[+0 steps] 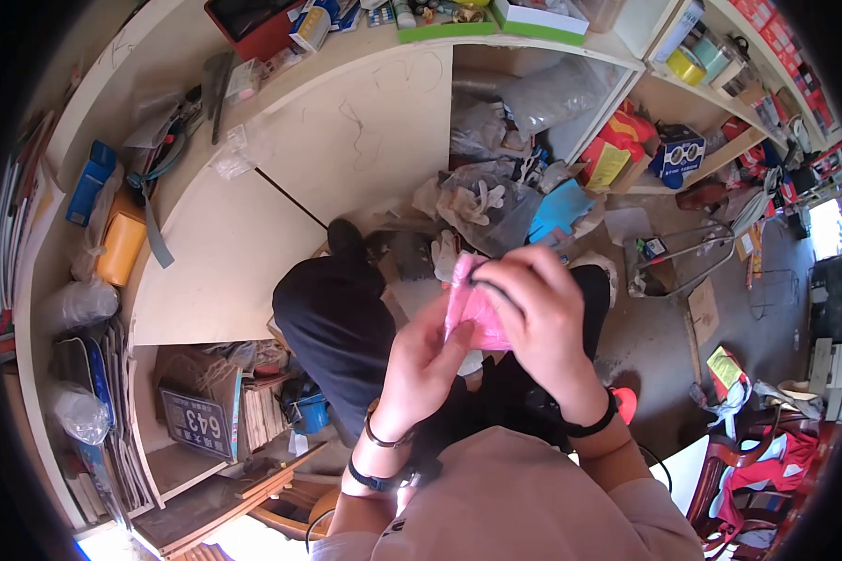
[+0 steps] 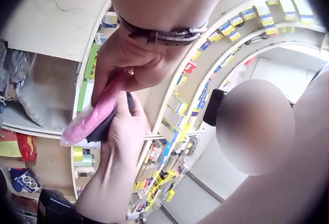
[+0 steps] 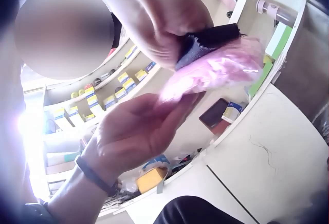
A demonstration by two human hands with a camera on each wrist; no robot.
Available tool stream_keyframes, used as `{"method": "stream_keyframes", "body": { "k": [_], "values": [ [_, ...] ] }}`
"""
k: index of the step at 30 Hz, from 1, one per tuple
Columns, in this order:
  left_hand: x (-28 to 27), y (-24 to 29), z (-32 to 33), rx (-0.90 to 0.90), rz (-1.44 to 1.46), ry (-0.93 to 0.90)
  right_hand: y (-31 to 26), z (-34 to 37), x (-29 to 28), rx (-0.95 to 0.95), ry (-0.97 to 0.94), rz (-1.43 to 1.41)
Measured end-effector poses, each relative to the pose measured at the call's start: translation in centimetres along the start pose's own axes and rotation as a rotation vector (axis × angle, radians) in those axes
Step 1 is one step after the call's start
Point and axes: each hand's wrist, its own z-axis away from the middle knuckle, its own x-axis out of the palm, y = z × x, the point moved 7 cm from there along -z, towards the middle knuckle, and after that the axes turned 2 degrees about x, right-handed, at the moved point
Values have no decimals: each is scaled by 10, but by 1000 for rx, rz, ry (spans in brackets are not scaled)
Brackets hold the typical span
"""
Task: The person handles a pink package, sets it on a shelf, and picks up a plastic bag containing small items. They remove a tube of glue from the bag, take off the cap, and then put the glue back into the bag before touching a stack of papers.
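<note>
Between both hands, over the lap, is a shiny pink plastic packet (image 1: 485, 323). My left hand (image 1: 419, 366) pinches one end of it, thumb on the near side. In the right wrist view the packet (image 3: 221, 71) looks soft and crinkled. My right hand (image 1: 544, 318) grips a folded dark cloth (image 3: 213, 38) with a frayed edge, which lies along the packet's side. The left wrist view has the dark cloth (image 2: 104, 128) between the right hand's fingers and the packet. Part of the cloth is hidden by those fingers.
Cluttered shelves curve around the seated person. Ahead on the floor lie plastic bags (image 1: 486, 206) and a light blue packet (image 1: 559, 210). A metal-framed stand (image 1: 680, 262) is to the right, a blue bucket (image 1: 309, 411) to the left. White cabinet doors (image 1: 365, 122) face the knees.
</note>
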Motion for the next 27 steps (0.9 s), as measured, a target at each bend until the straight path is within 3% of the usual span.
{"method": "stream_keyframes", "body": {
  "k": [3, 5, 7, 11, 13, 16, 18, 24, 27],
  "values": [
    [3, 1, 2, -38, 67, -54, 16, -3, -19, 143, 125, -13],
    [4, -2, 1, -78, 91, -75, 8, -3, -31, 100, 179, 13],
    [4, -4, -1, -71, 118, -52, -7, 1, -31, 48, 141, -12],
    [9, -4, -1, -66, 140, -82, -15, 13, 1, -44, -122, -3],
    [7, -5, -1, -59, 58, -75, -10, 9, 2, -11, -117, 4],
    [6, 1, 5, -83, -35, -96, 11, -1, -13, 117, 74, 51],
    [6, 1, 5, -110, -42, -117, 16, -3, -25, 165, 141, -65],
    [3, -1, -3, -106, 393, -43, 21, 9, -44, 243, 194, -276],
    [6, 2, -3, -48, 441, -81, 22, 13, -44, 319, 159, -358]
  ]
}}
